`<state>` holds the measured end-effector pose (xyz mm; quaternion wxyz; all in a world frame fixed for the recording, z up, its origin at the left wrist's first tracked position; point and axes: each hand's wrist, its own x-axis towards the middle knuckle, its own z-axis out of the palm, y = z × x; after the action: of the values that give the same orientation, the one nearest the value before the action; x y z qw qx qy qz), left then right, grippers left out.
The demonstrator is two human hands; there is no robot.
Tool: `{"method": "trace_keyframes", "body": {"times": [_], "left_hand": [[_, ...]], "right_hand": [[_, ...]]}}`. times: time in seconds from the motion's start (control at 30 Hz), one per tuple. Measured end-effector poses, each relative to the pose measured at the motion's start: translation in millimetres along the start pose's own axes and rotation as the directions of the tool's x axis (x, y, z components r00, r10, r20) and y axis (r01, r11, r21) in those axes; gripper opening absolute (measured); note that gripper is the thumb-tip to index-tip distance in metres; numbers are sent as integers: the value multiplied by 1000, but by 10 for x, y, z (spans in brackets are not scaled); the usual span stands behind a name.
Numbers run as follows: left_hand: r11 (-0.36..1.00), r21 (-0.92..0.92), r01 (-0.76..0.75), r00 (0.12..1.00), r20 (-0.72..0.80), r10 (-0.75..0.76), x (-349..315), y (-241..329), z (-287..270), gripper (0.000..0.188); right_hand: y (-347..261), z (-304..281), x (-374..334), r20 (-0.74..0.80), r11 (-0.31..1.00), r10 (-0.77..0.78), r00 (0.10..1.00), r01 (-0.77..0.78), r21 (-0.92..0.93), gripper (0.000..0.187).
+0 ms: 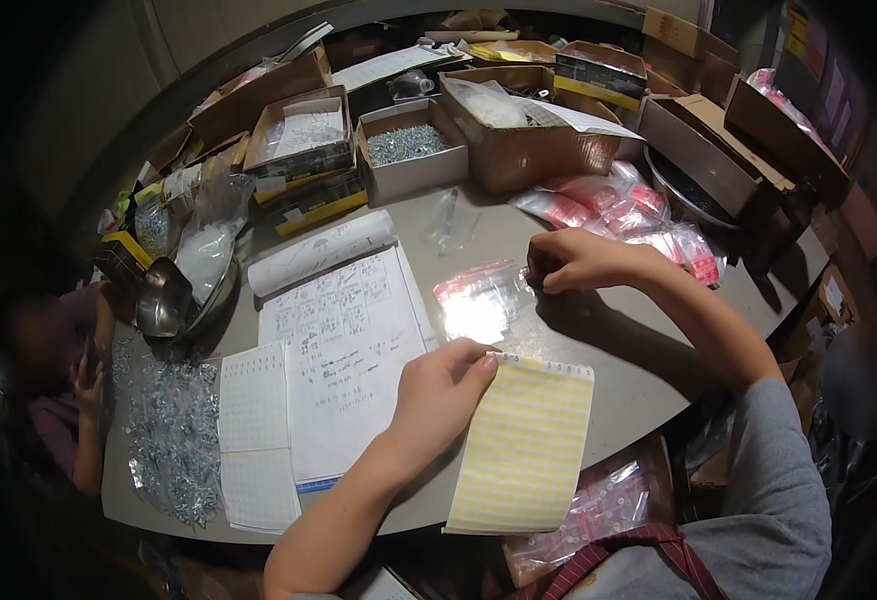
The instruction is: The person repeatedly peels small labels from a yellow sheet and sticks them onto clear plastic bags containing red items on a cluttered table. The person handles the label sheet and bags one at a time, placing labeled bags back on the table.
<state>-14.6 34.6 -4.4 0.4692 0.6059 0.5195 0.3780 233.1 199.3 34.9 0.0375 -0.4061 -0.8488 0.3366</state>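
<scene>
My left hand [434, 395] pinches the top left corner of a sheet of small yellow labels [527, 445], thumb on top. The sheet hangs over the table's near edge. My right hand [587, 260] is closed with the fingertips pressed together, just right of a few clear zip bags [474, 305] with red-printed tops. Whatever the right fingers hold, if anything, is hidden or too small to make out. The bags lie flat and glare under the light. Left of them lies an open pad of handwritten paper [344, 350], its top page curled back.
Red-and-clear packets [609, 205] are heaped at the back right. Bagged screws [169, 430] and a white label sheet [259, 440] cover the left side. Metal scoops [167, 298] and a box of screws [409, 145] stand behind. A co-worker's hand [87, 385] shows at far left.
</scene>
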Motion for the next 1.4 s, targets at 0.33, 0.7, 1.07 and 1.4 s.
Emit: {"method": "trace_keyframes", "body": {"times": [0.33,0.7,1.07,1.4], "left_hand": [[1000,-6,18,1000,-12,-18,1,37,6,18],[994,-114,0,999,35,4,-14,36,-6,9],[992,-115,-50,998,26,53,-58,106,44,14],[960,140,-244,965,-62,254,-147,118,116,12]], "right_hand": [[122,149,-61,-161,995,-49,986,33,-98,30],[329,171,-526,-208,987,-123,970,97,-130,31],[-210,605,-1903,149,918,-328,933,277,283,20],[-461,778,-1280,-378,932,-362,852,340,-128,22]]}}
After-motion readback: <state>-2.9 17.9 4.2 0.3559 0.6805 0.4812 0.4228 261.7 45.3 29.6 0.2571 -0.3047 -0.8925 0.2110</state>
